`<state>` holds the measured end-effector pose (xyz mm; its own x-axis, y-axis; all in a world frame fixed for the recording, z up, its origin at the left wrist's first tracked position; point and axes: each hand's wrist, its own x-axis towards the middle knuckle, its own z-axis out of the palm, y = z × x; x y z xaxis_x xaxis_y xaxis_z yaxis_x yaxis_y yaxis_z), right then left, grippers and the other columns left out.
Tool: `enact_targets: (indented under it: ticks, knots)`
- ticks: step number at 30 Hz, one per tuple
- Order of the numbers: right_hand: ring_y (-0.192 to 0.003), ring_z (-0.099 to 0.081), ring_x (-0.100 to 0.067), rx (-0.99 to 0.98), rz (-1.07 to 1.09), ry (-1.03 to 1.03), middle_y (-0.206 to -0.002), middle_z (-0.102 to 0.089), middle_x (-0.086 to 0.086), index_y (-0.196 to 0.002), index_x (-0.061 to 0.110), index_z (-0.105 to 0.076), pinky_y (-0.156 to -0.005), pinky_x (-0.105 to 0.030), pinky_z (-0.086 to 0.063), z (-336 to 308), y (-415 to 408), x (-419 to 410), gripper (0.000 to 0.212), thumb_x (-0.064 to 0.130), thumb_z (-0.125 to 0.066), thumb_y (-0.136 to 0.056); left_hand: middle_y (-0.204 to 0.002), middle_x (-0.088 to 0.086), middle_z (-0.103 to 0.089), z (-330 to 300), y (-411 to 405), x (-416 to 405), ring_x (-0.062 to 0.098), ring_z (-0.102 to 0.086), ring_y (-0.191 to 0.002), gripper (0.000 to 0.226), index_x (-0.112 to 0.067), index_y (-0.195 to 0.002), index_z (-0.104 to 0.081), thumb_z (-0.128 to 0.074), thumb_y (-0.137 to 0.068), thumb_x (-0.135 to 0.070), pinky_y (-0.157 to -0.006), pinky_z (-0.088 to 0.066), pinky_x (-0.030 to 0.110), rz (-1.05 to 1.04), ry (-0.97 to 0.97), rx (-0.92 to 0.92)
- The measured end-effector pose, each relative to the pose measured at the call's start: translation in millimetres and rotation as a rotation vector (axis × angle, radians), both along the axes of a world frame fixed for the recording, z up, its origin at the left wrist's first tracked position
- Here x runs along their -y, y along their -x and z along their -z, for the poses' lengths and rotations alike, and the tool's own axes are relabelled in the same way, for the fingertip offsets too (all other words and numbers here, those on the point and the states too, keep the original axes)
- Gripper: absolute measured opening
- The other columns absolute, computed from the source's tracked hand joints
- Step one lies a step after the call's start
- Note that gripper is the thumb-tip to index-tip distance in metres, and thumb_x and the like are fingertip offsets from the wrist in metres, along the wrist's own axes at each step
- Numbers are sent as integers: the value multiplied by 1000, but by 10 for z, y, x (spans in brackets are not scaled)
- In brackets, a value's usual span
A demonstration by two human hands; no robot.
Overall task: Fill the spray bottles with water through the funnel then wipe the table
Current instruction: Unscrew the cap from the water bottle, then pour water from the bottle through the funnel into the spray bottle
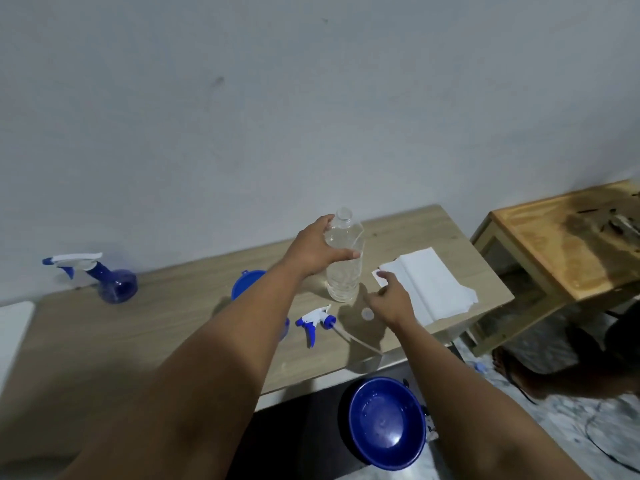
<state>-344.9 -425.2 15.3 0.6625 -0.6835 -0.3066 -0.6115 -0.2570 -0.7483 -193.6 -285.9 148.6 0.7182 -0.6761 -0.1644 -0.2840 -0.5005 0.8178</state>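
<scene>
left hand [317, 252] wraps the uncapped water bottle [344, 258] standing mid-table; right hand [391, 299] hovers loosely open near the paper towel [433, 285]. far left, one spray bottle [110, 282] looks assembled; a loose sprayer head [315, 322] (its bottle mostly hidden) suggests filling remains, wiping too.

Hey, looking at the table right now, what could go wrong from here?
1. The clear water bottle stands uncapped, gripped by the left hand; a tilt might spill water onto the white tissue beside it.
2. The loose spray head has its tube reaching toward the table edge; a brushing forearm may knock it off.
3. The small cap under the right hand may get swept away.
</scene>
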Motion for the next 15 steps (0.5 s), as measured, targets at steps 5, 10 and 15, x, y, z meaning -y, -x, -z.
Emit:
enact_targets:
  ticks: [5,10,15]
  knots:
    - [-137,-45,-21,244,-133,-51,-151,-40,-6,-163,32,-25,-113,-45,-45,-483,-200,12,123,37,-100,-65,-152,-8,-50,-257,29,-275,14,-48,-139,107,-37,-154,-35,-87,-65,-63,-110,-43,35,2,-21,126]
    - [-130,-51,-18,355,-167,-59,-140,-51,6,-151,27,-41,-106,-40,-48,-618,-463,-178,108,39,-101,-62,-156,-11,-42,-378,6,-815,10,-39,-143,101,-37,-153,-37,-82,-68,-68,-109,-34,27,-81,-38,251]
    - [-112,-56,-23,367,-19,-53,-124,-57,1,-138,21,-44,-88,-34,-45,-553,-585,-392,78,36,-90,-78,-159,-14,-30,-135,0,-1353,10,-35,-145,115,-40,-153,-33,-89,-56,-67,-118,-36,35,-157,-88,166]
